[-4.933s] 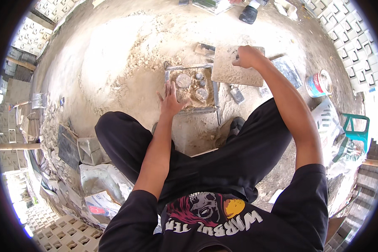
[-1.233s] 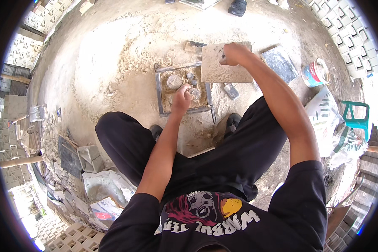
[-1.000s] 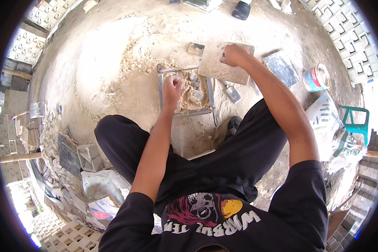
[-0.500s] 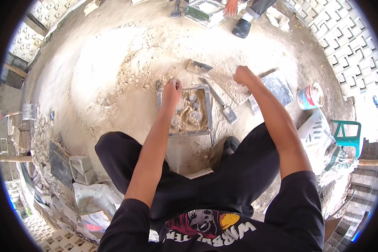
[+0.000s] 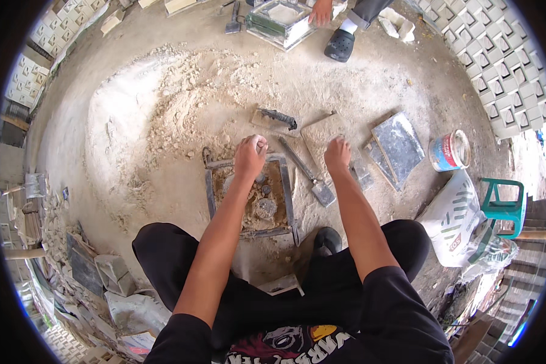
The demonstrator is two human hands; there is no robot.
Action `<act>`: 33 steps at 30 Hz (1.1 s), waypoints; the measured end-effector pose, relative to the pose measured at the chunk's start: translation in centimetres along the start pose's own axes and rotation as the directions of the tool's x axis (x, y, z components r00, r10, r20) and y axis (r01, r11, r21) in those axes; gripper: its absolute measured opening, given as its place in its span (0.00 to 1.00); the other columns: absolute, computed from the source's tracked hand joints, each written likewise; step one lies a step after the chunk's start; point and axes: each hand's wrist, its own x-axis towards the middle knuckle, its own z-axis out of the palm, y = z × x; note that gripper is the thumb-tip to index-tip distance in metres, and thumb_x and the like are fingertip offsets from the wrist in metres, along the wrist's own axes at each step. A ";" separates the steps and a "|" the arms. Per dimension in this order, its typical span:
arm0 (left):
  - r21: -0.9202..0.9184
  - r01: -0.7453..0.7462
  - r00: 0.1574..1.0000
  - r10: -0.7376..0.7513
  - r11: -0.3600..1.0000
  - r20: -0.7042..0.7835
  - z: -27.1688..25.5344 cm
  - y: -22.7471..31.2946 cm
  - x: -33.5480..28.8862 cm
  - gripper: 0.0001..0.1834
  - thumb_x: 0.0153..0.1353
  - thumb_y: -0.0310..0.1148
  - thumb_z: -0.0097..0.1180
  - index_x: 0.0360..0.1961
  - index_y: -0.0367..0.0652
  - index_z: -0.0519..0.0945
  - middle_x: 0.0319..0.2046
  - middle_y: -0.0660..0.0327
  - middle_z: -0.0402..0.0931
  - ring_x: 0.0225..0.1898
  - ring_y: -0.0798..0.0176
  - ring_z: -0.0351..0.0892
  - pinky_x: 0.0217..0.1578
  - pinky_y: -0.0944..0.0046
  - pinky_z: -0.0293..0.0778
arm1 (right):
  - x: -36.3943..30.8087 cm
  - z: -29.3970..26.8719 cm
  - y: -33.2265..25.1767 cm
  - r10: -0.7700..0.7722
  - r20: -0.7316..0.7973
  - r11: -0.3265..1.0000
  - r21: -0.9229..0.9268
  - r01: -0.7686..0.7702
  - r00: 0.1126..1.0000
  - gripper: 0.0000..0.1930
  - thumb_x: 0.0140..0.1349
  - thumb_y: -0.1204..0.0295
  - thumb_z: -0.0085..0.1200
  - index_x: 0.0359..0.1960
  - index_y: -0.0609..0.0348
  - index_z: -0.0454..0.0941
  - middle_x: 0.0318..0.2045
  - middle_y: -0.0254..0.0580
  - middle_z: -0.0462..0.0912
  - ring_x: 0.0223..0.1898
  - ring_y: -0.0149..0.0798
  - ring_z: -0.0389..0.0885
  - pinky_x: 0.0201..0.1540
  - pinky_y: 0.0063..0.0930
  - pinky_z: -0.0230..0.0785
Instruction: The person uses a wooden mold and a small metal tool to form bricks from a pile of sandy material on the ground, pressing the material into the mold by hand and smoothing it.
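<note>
L hand (image 5: 250,159), fingers curled, contents unclear, is over far edge of dark frame (image 5: 210,195), round discs (image 5: 265,209) already set in its uneven fill w/ tops uncovered, as R hand (image 5: 337,153), half-closed, grip unclear, overlaps flat board (image 5: 312,138) alongside.

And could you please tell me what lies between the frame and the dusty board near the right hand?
In the head view, a long-handled tool lies between the frame and board.

wearer's two hands (image 5: 249,160), one co-worker's hand (image 5: 322,11), one sand-filled frame (image 5: 287,195), one bucket (image 5: 446,153), one green stool (image 5: 505,210)
</note>
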 end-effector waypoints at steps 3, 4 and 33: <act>-0.025 0.023 1.000 -0.023 0.999 -0.021 -0.2 -1.0 0.1 0.09 0.59 0.30 0.57 0.41 0.43 0.81 0.40 0.57 0.80 0.47 0.50 0.76 0.51 0.52 0.67 | -0.9 0.1 -4.7 -0.515 -0.128 0.841 -0.267 0.471 0.847 0.15 0.59 0.72 0.50 0.47 0.65 0.75 0.48 0.52 0.76 0.51 0.46 0.75 0.49 0.34 0.73; -0.011 0.001 0.996 -0.002 1.000 -0.087 -0.2 -1.7 -0.1 0.10 0.59 0.30 0.57 0.42 0.43 0.80 0.40 0.57 0.80 0.47 0.50 0.76 0.51 0.52 0.67 | -1.2 0.1 -7.1 -0.480 0.093 0.877 0.084 0.473 0.872 0.16 0.59 0.73 0.49 0.48 0.64 0.73 0.49 0.52 0.76 0.53 0.48 0.75 0.53 0.37 0.71; 0.369 -0.290 0.914 0.143 0.883 0.379 -19.5 10.5 -4.7 0.25 0.63 0.43 0.56 0.58 0.41 0.73 0.55 0.47 0.74 0.58 0.47 0.72 0.61 0.51 0.64 | -8.6 -27.6 -16.0 0.029 -0.031 0.139 0.990 0.027 0.999 0.21 0.62 0.59 0.57 0.13 0.52 0.68 0.10 0.32 0.68 0.12 0.28 0.66 0.17 0.26 0.54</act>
